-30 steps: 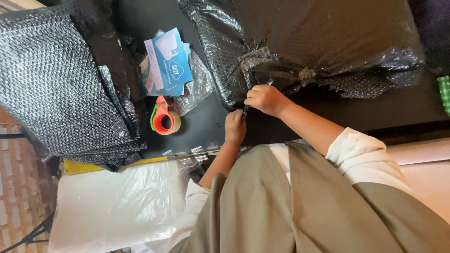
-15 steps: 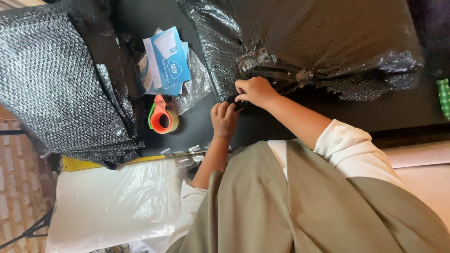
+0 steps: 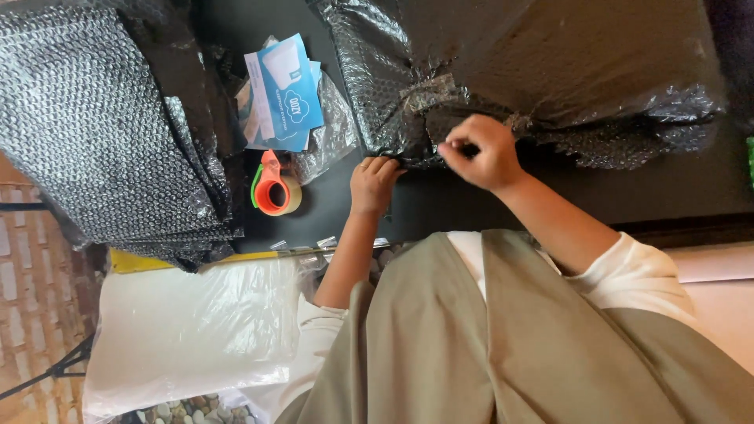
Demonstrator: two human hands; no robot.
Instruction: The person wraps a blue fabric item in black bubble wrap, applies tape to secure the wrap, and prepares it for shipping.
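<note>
A large parcel wrapped in black bubble wrap (image 3: pixel 550 71) lies on the dark table (image 3: pixel 675 188). My right hand (image 3: pixel 481 153) pinches a fold of the wrap at the parcel's near edge, fingers closed on it. My left hand (image 3: pixel 375 182) rests with curled fingers on the wrap's lower left corner, gripping its edge. Both arms wear white sleeves under an olive vest.
An orange and green tape dispenser (image 3: pixel 273 188) stands left of my left hand. Blue and white leaflets (image 3: pixel 283 90) lie behind it on clear plastic. A stack of black bubble wrap sheets (image 3: pixel 102 126) fills the left. A white plastic bag (image 3: pixel 196 330) sits below the table edge.
My right hand has slid to the right along the parcel's near edge. My left hand has moved up to the wrap's corner and stayed there.
</note>
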